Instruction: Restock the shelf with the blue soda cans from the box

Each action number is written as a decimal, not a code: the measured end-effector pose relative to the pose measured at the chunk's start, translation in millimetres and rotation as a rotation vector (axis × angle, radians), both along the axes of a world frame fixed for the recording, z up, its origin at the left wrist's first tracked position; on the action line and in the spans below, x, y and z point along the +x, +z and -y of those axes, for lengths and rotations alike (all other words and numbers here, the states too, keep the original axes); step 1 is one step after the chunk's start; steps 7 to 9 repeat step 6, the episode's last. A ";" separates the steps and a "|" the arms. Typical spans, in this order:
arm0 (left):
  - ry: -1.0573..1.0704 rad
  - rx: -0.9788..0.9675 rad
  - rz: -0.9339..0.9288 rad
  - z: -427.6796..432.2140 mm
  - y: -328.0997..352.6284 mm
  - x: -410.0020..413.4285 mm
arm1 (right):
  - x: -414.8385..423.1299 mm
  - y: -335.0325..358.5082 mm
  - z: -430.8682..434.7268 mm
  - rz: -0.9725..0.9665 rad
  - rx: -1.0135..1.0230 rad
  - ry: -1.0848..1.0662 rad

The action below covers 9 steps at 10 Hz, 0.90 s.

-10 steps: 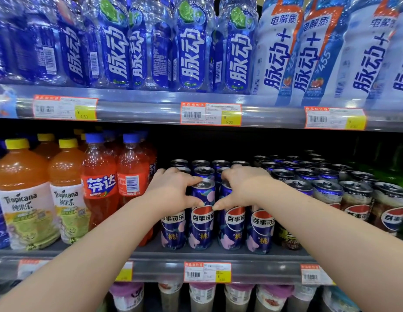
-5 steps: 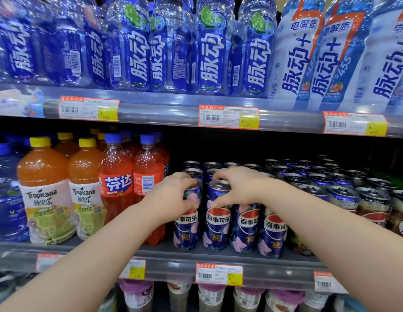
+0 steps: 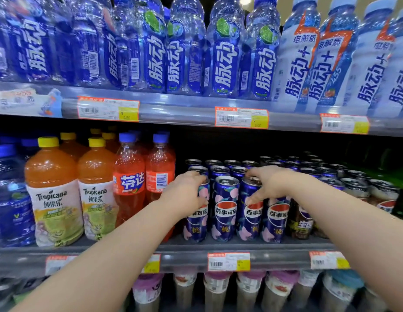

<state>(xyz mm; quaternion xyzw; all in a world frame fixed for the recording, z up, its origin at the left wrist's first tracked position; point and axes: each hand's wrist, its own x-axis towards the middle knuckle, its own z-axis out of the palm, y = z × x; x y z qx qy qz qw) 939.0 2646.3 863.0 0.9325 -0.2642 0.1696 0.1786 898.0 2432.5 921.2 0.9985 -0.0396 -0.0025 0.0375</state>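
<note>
Your left hand [image 3: 187, 194] wraps around the leftmost front blue can [image 3: 197, 210] at the centre of the frame; your right hand [image 3: 267, 184] closes on the top of the third can [image 3: 250, 212], thumb on its side. Both cans stand on the middle shelf [image 3: 184, 255], right of the orange bottles [image 3: 128, 176]

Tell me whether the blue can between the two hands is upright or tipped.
Upright. The blue can stands on its base on the shelf, its silver top level and facing up, its label reading straight.
</note>
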 end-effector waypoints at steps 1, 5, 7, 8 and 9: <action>-0.012 0.001 0.030 -0.1 -2.3 0.1 | 0.1 -1.2 -0.6 0.005 0.015 -0.053; -0.013 0.143 0.158 -0.4 9.7 -14.8 | -42.0 -38.3 -6.4 0.457 0.061 -0.041; -0.028 0.127 0.266 5.8 20.0 -34.5 | -94.8 -96.9 1.2 0.536 0.224 0.021; -0.028 0.127 0.266 5.8 20.0 -34.5 | -94.8 -96.9 1.2 0.536 0.224 0.021; -0.028 0.127 0.266 5.8 20.0 -34.5 | -94.8 -96.9 1.2 0.536 0.224 0.021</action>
